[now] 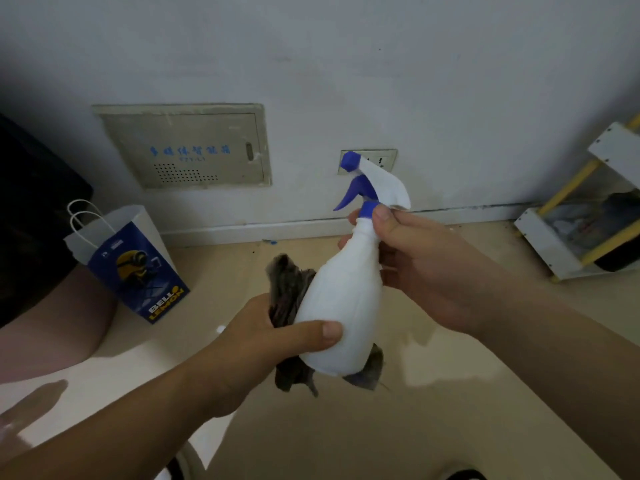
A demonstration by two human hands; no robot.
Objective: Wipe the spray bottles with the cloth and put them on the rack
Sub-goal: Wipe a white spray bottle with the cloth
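floor — beige | paper bag standing, left | rack — right

Spray bottle: smooth matt white plastic, blue plastic trigger. Cloth: grey, fuzzy fabric. Bag: paper, glossy print. Floor: smooth glossy tile. Wall: matt paint.
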